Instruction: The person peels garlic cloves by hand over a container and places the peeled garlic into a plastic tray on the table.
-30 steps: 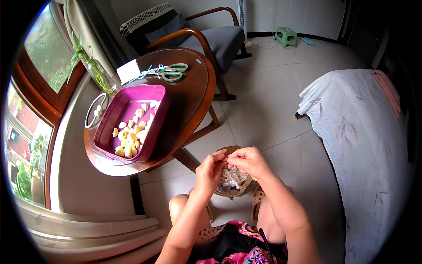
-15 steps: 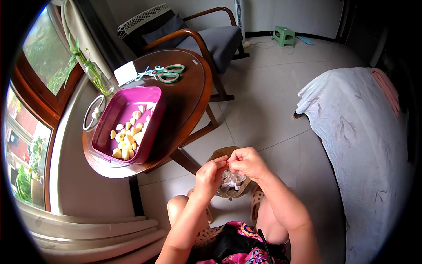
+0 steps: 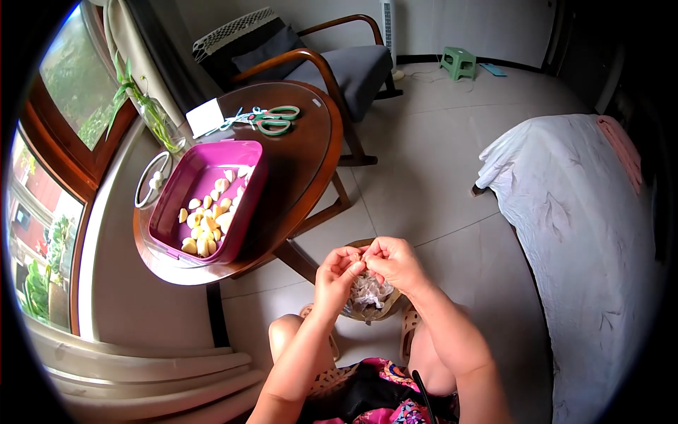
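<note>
My left hand (image 3: pixel 336 274) and my right hand (image 3: pixel 393 261) meet fingertip to fingertip, both pinched on something small and pale that the fingers mostly cover. Directly beneath them, between my feet, is a bin (image 3: pixel 390 308) lined with a crumpled, whitish translucent bag or skins (image 3: pixel 369 291). To the left, a magenta tub (image 3: pixel 242 237) holds several peeled garlic cloves (image 3: pixel 206 225). It stands on a dark wooden oval table (image 3: pixel 300 177).
Green-handled scissors (image 3: pixel 275 120), a white card (image 3: pixel 205 118) and a glass vase with stems (image 3: pixel 161 127) are on or by the table. Behind stand an armchair (image 3: pixel 346 71) and a green stool (image 3: pixel 458 63). A cloth-covered piece of furniture (image 3: pixel 565 212) is at right.
My fingers have shifted around the small thing; the left fingers are now more curled and the hands sit slightly closer together. The view has moved slightly.
</note>
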Tool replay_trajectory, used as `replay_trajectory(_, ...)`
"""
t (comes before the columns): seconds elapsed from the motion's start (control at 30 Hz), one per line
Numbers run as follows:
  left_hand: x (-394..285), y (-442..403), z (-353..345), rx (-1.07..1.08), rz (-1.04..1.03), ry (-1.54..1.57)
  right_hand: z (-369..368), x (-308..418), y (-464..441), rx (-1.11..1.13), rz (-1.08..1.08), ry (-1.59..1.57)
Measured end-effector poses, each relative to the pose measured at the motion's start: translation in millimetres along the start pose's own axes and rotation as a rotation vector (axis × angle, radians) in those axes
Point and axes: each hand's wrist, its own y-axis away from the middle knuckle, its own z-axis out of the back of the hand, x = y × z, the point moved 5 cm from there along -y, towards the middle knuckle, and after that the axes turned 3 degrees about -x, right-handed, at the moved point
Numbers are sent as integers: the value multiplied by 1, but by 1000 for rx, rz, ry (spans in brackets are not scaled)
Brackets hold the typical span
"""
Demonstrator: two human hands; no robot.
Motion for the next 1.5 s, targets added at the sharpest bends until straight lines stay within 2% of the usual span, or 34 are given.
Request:
replay_trajectory(0.2, 3, -3, 8, -96, 149, 295, -1, 6, 1, -41, 48, 221)
replay_trajectory(0.3, 5, -4, 9, -138, 207, 285, 0, 2, 1, -48, 138, 350)
replay_trajectory(0.33, 5, -4, 9, -130, 192, 252, 1, 1, 0, -46, 176, 387)
replay_trajectory(0.43, 6, -4, 11, -114, 129, 151, 4, -2, -1, 17, 92, 339)
replay_trajectory(0.5, 4, -3, 9, -110, 68, 82, 4, 6, 0, -7, 144, 242)
replay_trajectory(0.6, -1, -1, 8, -181, -115, -522, 2, 4, -2, -97, 287, 221)
replay_trajectory(0.63, -3, 0, 6, -170, -169, -621, 3, 4, -2, -136, 346, 233)
replay_trajectory(0.73, -10, 3, -4, -121, -378, -871, 2, 7, 0, -129, 310, 276)
replay_trajectory(0.83, -11, 4, -7, -52, -400, -935, 2, 6, 0, -109, 182, 250)
replay_trajectory(0.93, -12, 5, -9, -31, -424, -983, 3, 3, -1, -110, 158, 192)
replay_trajectory(1.03, -14, 6, -12, -51, -551, -1060, 4, 1, -3, -94, 170, 228)
replay_trajectory(1.13, -15, 7, -13, -20, -507, -1076, 5, -1, -3, -72, 108, 146)
replay_trajectory(1.43, -17, 9, -17, -29, -587, -1057, 11, -9, -8, -80, 94, 287)
replay_trajectory(1.5, -19, 7, -17, -28, -528, -1026, 8, -5, -5, -110, 73, 143)
